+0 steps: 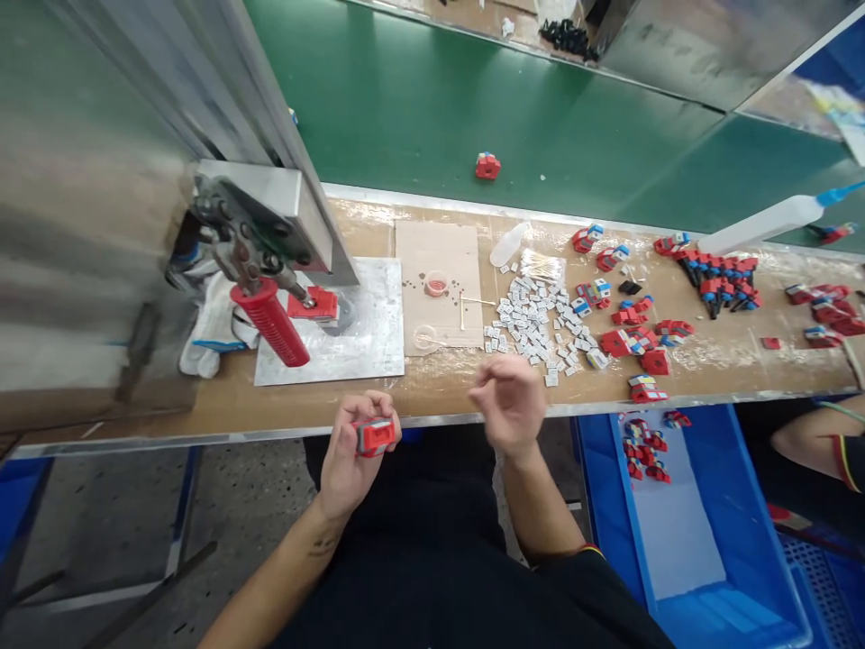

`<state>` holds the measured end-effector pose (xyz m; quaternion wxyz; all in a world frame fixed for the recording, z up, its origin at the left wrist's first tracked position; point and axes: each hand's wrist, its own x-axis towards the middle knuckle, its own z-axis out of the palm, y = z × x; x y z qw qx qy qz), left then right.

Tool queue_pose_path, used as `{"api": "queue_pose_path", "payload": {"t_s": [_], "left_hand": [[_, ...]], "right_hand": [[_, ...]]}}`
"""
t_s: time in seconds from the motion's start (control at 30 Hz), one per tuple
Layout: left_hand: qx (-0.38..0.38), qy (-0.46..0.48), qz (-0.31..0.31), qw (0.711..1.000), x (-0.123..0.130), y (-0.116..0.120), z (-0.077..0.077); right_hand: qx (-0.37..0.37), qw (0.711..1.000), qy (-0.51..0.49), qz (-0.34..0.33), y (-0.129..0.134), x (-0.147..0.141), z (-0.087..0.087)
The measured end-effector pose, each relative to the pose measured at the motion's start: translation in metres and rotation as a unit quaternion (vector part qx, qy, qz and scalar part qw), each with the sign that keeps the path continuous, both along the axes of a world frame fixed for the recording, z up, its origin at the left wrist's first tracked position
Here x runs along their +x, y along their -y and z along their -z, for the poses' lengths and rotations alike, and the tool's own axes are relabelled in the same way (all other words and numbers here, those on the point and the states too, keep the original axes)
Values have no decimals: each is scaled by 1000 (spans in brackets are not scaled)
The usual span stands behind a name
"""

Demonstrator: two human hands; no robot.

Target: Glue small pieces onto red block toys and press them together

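My left hand (352,451) is closed around a small red and grey part (376,437), just in front of the table's front edge. To its right, my right hand (512,403) hovers at that edge with curled fingers; whether it holds anything small is hidden. Beyond that hand lies a spread of small white-grey tiles (531,315). A cardboard sheet (439,252) bears a small red-filled cup (436,283) and cotton swabs. On a metal plate (371,351), another red part (324,305) sits under a clamp with a red handle (270,322).
Several red and blue parts (632,341) stand at the right. A blue bin (743,505) with red parts is below the table edge. White gloves (217,315) lie at the left. Behind runs a green surface (405,108). Another person's arm (807,442) shows at the far right.
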<state>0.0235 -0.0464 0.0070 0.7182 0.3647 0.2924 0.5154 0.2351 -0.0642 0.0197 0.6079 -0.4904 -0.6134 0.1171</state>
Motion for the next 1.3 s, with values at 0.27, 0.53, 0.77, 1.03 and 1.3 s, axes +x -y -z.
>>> {"api": "queue_pose_path", "payload": {"t_s": [0.27,0.53,0.77,1.03,1.3], "left_hand": [[-136,92,46,985,-26,-17,4],[-11,22,19,1000,-23,-32,12],[84,-70,-11,994,-26,-41,15],[112,-113,-22,987,-26,-41,18],[195,-171,-15,966,-15,-41,12]], "right_hand": [[-146,978,145,33,-32,25,10],[-135,966,218,-12,-68,11,3],[-101,957,269,-30,-89,2,3],[-110,976,190,-4,-82,7,2],[7,999,-43,24,-36,-13,-29]]}}
